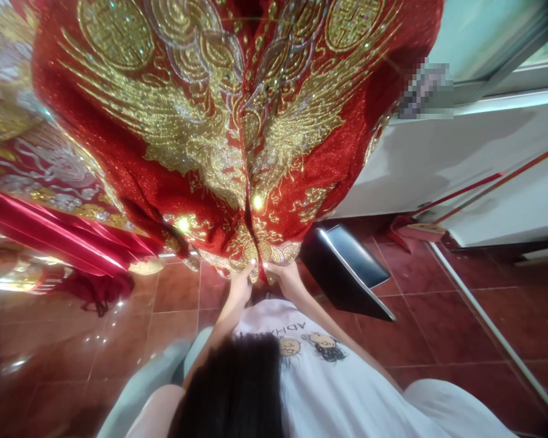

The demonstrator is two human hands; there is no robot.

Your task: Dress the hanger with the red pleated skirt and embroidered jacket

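Observation:
A red jacket (150, 176) with heavy gold embroidery hangs in front of me, its winged gold pattern split by a centre front opening. At the bottom hem, my left hand (243, 277) pinches the edge just left of the opening, thumb on top. On the opposite side of that slit, my right hand (283, 272) grips the other hem edge, its thumb also showing. Both hands are close together, and their fingers are hidden behind the cloth. Two bright spots shine on the lower part of the jacket.
More embroidered garments (50, 158) and shiny red cloth (50, 228) hang at the left. A black box-like object (342, 274) stands on the red tiled floor (438, 322). Farther right are a red dustpan (399, 231), long handles and a white pole (484, 316) by the wall.

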